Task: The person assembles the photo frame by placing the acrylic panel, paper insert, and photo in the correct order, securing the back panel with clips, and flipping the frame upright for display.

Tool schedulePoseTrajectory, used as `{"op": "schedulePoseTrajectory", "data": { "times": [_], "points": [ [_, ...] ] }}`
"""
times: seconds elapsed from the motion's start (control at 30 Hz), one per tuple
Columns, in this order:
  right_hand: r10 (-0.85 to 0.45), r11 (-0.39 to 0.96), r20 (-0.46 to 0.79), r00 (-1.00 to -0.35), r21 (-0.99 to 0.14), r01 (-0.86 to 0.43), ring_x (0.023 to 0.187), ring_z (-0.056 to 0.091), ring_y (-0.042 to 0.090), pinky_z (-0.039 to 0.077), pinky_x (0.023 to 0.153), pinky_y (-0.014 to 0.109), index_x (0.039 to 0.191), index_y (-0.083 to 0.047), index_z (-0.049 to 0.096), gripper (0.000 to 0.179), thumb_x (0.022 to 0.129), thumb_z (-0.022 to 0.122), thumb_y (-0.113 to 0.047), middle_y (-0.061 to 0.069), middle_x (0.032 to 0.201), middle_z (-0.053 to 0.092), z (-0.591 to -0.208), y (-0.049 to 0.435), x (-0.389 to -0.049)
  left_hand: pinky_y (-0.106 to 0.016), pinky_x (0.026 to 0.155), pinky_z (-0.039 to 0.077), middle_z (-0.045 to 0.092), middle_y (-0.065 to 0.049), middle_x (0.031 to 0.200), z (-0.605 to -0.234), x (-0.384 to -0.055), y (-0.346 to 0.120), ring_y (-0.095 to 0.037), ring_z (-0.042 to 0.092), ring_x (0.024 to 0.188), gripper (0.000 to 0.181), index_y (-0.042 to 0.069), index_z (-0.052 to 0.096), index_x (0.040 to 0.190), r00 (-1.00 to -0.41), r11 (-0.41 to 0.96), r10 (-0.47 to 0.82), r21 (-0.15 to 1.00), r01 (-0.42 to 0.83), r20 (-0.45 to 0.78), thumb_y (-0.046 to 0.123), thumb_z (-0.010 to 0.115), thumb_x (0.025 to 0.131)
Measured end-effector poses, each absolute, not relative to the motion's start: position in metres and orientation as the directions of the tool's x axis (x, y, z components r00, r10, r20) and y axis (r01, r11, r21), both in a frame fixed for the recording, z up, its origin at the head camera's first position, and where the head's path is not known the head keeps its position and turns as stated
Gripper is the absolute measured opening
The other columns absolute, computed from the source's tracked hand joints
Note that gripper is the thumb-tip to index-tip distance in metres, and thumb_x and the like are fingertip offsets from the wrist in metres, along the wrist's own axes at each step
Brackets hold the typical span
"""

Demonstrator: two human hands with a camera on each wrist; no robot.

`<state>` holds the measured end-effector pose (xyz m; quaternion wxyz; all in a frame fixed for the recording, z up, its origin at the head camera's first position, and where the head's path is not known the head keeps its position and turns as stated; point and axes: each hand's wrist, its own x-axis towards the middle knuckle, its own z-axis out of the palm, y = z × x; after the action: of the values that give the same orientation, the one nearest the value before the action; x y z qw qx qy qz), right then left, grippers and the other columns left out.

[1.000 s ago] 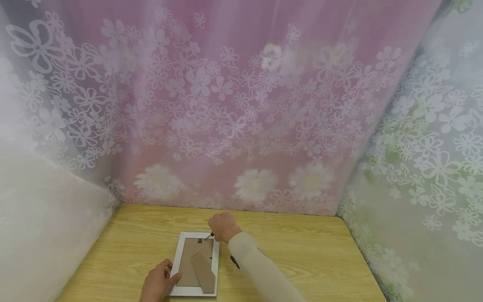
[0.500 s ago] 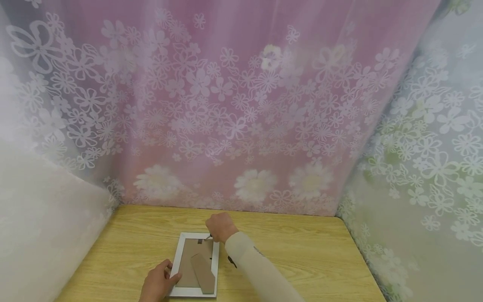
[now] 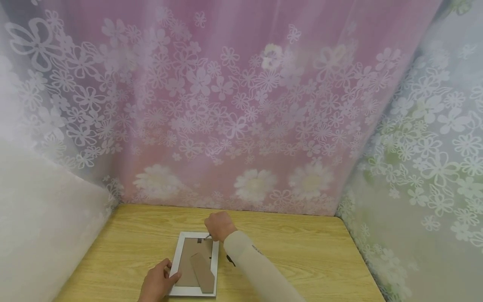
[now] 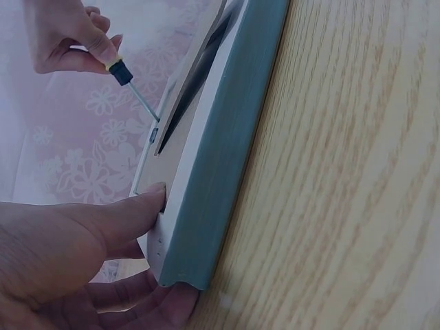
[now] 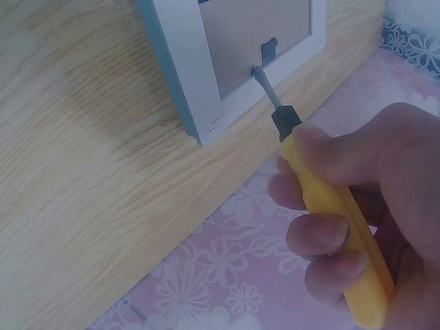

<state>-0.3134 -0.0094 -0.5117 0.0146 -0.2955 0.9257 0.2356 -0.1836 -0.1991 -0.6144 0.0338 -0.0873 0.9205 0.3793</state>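
Observation:
A white-edged picture frame [image 3: 190, 291] lies back side up on the table, showing its brown backing board [image 3: 185, 264] and a folded stand leg [image 3: 203, 277]. My left hand [image 3: 156, 282] grips its near left side, thumb on the back and fingers around the outer edge. In the right wrist view, my right hand [image 5: 405, 165] holds a screwdriver with a yellow handle [image 5: 330, 199]. The screwdriver's tip touches a small dark tab [image 5: 257, 71] at the backing's far edge, beside a dark hanger [image 5: 268, 49]. The head view mostly hides the screwdriver behind the right hand.
The wood-grain table [image 3: 294, 256] extends right and left of the frame. A pink flowered curtain [image 3: 226, 126] hangs along its back edge. Pale fabric [image 3: 37, 209] borders the left side, and flowered fabric [image 3: 426, 201] the right.
My right hand has shifted slightly left, with the screwdriver still at the frame's far edge. The left hand and the picture frame have stayed almost in place.

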Motion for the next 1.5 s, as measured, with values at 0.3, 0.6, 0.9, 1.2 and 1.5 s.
{"op": "schedulePoseTrajectory", "data": {
  "times": [0.3,0.6,0.9,1.2,1.5],
  "points": [
    [-0.538,0.707,-0.18,-0.823,0.436,-0.557,0.052,0.044,0.006,0.039,0.05,0.026,0.066,-0.024,0.058,0.032,0.093,0.076,-0.028,-0.008,0.062,0.057,-0.5117,-0.0126,-0.3135,-0.031,0.059,0.036,0.055,-0.001,0.071,-0.6149,-0.1832,-0.2001,-0.017,0.047,0.064,0.03,0.006,0.062,0.098,-0.984,0.693,-0.131,0.7,-0.175,-0.117,0.021,0.084,0.084],
    [-0.526,0.713,-0.188,-0.829,0.434,-0.551,0.055,0.049,0.006,0.042,0.051,0.025,0.069,-0.024,0.061,0.029,0.092,0.078,-0.028,-0.008,0.066,0.061,-0.5091,-0.0142,-0.312,-0.031,0.059,0.036,0.056,-0.001,0.071,-0.6153,-0.1835,-0.2007,-0.017,0.048,0.064,0.029,0.006,0.062,0.098,-0.986,0.694,-0.125,0.7,-0.167,-0.111,0.02,0.084,0.084],
    [-0.517,0.721,-0.191,-0.834,0.428,-0.545,0.052,0.041,0.008,0.037,0.049,0.027,0.063,-0.023,0.056,0.035,0.093,0.075,-0.024,-0.008,0.062,0.056,-0.513,-0.0142,-0.3143,-0.031,0.059,0.036,0.055,0.0,0.071,-0.6167,-0.1846,-0.2008,-0.016,0.048,0.064,0.03,0.006,0.062,0.098,-0.986,0.699,-0.123,0.694,-0.169,-0.116,0.021,0.083,0.085],
    [-0.499,0.732,-0.208,-0.841,0.418,-0.538,0.052,0.046,0.006,0.038,0.048,0.026,0.065,-0.023,0.06,0.033,0.094,0.075,-0.025,-0.007,0.063,0.059,-0.5126,-0.0175,-0.3145,-0.031,0.059,0.035,0.054,0.0,0.07,-0.6164,-0.1849,-0.2015,-0.016,0.047,0.064,0.03,0.006,0.062,0.098,-0.987,0.703,-0.122,0.692,-0.162,-0.107,0.022,0.084,0.084],
    [-0.51,0.723,-0.206,-0.835,0.422,-0.547,0.052,0.045,0.006,0.04,0.05,0.026,0.064,-0.023,0.058,0.034,0.093,0.075,-0.028,-0.008,0.062,0.059,-0.5123,-0.0157,-0.3138,-0.031,0.059,0.036,0.055,0.0,0.071,-0.6145,-0.1836,-0.2005,-0.016,0.048,0.064,0.029,0.006,0.062,0.098,-0.985,0.701,-0.122,0.692,-0.171,-0.121,0.022,0.083,0.085]
  ]
}}
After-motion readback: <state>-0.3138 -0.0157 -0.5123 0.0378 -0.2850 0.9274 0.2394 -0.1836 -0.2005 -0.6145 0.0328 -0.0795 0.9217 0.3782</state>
